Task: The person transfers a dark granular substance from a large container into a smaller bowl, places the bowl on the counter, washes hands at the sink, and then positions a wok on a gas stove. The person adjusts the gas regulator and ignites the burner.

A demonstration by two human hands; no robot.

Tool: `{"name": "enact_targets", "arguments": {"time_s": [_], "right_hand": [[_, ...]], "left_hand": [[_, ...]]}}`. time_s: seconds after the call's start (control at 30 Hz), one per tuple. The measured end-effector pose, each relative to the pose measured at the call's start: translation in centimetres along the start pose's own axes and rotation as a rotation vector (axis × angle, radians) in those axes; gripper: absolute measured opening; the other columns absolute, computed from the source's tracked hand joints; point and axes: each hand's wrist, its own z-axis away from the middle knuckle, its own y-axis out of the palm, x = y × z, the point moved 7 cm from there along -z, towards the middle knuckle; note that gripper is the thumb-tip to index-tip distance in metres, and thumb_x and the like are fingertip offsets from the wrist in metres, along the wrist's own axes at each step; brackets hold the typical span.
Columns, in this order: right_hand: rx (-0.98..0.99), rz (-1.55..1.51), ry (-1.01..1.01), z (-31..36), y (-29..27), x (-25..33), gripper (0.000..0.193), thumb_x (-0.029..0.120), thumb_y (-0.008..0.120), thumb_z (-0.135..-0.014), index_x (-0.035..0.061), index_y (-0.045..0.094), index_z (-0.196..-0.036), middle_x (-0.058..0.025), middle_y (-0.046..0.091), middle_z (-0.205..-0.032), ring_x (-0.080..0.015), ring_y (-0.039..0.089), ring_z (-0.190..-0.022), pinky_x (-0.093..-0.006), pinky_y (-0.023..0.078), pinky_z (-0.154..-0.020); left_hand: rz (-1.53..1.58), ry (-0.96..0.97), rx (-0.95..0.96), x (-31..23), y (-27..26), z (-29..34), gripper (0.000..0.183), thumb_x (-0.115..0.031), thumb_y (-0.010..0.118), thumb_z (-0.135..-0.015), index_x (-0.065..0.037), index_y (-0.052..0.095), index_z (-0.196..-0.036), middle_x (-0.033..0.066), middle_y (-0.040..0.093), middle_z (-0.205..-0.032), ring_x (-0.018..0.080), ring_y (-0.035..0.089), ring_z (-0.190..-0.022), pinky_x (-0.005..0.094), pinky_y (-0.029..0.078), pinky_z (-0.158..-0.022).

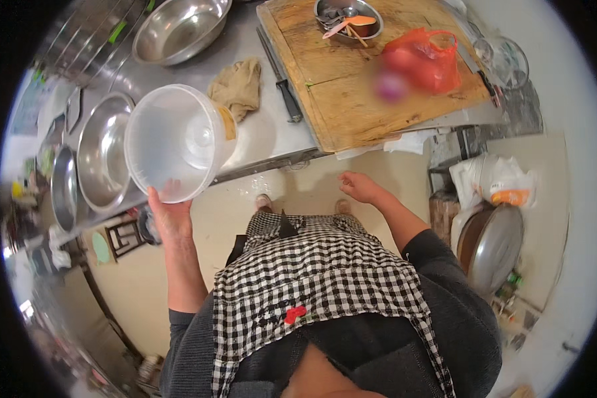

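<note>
My left hand [172, 217] grips the lower rim of a clear round plastic tub [205, 147], thumb outside and fingers behind the see-through wall. The tub is tilted with its open mouth toward me, over the front edge of the steel counter [262, 142]. No contents show in it. A tan cloth [237, 86] lies crumpled just behind it. Lower down and to the right, my right hand [359, 187] hangs in the air in front of the counter, its fingers curled in, with nothing visible in them.
Steel basins [106, 152] stand left of the tub. A black-handled knife [288, 99] lies beside a wooden board [338, 119]. That board bears a red plastic bag [438, 63] and a metal bowl of utensils [348, 18]. A large round lid [501, 249] leans at the right.
</note>
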Motion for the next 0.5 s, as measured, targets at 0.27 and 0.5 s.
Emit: {"name": "enact_targets", "arguments": {"time_s": [0.27,0.5], "right_hand": [[0.243,0.237,-0.117,5.1,-4.2,-13.2,0.031,0.022,0.058,-0.077,0.0035,0.056,-0.103,-0.0187,0.062,-0.091,-0.0327,0.059,-0.084,-0.0389,0.047,-0.075],[0.413,0.298,-0.030,8.5,-3.2,-18.3,0.032,0.022,0.056,-0.078,0.0031,0.057,-0.104,-0.0204,0.061,-0.092,-0.0324,0.059,-0.087,-0.0386,0.047,-0.078]], "left_hand": [[0.171,0.015,-0.186,12.2,-2.8,17.4,0.067,-0.048,0.052,-0.085,-0.010,0.029,-0.134,0.0112,0.036,-0.128,0.0275,0.036,-0.121,0.0496,0.036,-0.096],[0.177,-0.050,-0.350,20.9,-7.3,26.9,0.066,-0.047,0.051,-0.086,-0.006,0.029,-0.134,0.0110,0.034,-0.131,0.0269,0.034,-0.122,0.0486,0.035,-0.098]]}}
